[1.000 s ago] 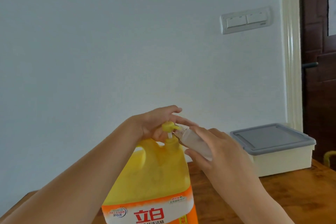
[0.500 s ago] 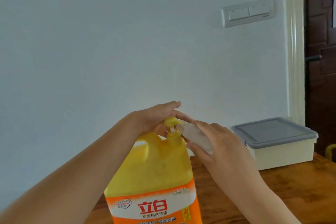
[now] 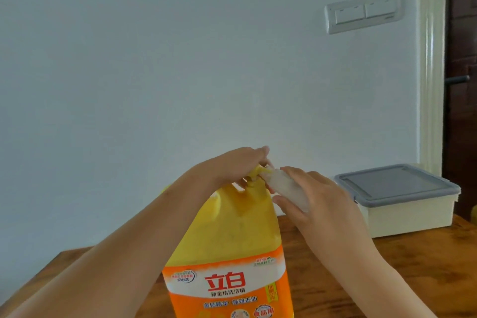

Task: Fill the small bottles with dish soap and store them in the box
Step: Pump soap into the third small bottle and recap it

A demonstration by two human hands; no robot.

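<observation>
My left hand (image 3: 240, 165), fingers straight, presses the pump (image 3: 255, 174) atop the jug (image 3: 232, 227). My right hand (image 3: 322, 201) grips the tilted bottle (image 3: 286, 190), its mouth at the pump. The lidded box (image 3: 402, 212) sits right of the jug, at the table's (image 3: 387, 266) far edge, with bare wood between.

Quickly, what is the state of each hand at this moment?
Left hand: open, fingers pressing on the yellow pump head.
Right hand: closed around the small bottle, holding it at the pump.
</observation>
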